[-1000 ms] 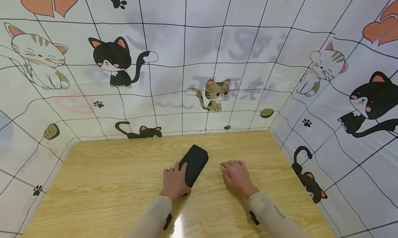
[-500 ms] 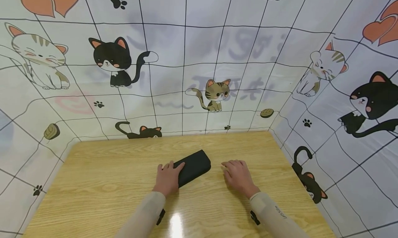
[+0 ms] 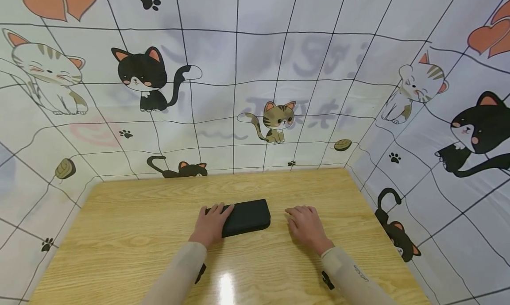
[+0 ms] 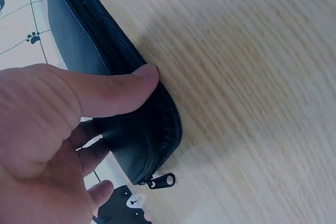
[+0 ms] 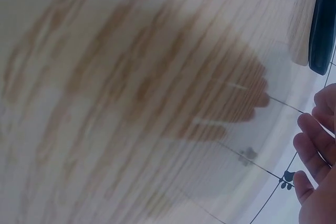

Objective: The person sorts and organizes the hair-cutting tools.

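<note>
A black leather-look zippered pouch (image 3: 249,216) lies crosswise on the wooden table (image 3: 159,252). My left hand (image 3: 209,227) grips its left end. In the left wrist view the thumb (image 4: 126,90) lies across the zippered edge, with the other fingers on the far side. A zipper pull (image 4: 163,181) hangs at the pouch's near corner. Apart from the pouch, to its right, my right hand (image 3: 308,229) rests over the table with fingers loosely bent and nothing in them. The right wrist view catches the pouch's other end (image 5: 321,30) at its upper right edge.
White cloth walls (image 3: 215,97) printed with cats and grid lines stand behind the table and along both sides. A bright light reflection (image 3: 226,287) shows on the tabletop near the front.
My left hand has turned the pouch clockwise from slanted to nearly level across the table, shifting left as it turned. The right hand has stayed in place.
</note>
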`<state>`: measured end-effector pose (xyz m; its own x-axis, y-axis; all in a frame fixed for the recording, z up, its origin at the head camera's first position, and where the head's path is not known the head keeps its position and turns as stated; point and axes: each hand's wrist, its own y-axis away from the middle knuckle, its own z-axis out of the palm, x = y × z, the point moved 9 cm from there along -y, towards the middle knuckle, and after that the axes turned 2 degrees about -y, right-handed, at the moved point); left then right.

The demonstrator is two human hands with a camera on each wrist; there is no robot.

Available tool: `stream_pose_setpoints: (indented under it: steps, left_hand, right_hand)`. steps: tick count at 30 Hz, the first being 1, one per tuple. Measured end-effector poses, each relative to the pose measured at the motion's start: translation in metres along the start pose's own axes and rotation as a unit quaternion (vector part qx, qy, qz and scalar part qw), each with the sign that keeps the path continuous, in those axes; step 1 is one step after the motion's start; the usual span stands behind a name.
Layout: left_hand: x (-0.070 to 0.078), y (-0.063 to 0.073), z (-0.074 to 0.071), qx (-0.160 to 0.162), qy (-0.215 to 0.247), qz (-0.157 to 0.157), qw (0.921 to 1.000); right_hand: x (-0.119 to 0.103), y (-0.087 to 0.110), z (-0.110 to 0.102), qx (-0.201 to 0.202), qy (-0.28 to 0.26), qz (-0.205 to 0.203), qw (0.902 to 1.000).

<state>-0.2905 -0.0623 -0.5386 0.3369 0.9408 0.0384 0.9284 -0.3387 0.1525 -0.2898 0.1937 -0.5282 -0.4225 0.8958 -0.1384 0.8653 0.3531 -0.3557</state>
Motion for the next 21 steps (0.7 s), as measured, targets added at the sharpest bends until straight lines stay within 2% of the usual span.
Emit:
stream_pose_setpoints:
  steps: [5,13,21]
  left_hand:
    - [-0.0021,-0.0006,-0.0018,-0.006,-0.007,0.0,1.0]
    - [-0.0038,-0.0003,-0.0026,0.007,-0.022,0.011,0.9997]
    - [-0.0075,0.0021,-0.0037,0.007,-0.001,0.017,0.9998]
  right_hand:
    - [0.0003,0.0001,0.0012,-0.005,-0.001,0.001,1.0]
    - [0.0016,-0.0006,0.0035,-0.023,-0.002,0.006,0.9997]
    - [0.0013,-0.0027,-0.0009,-0.02,0.002,0.001,0.9998]
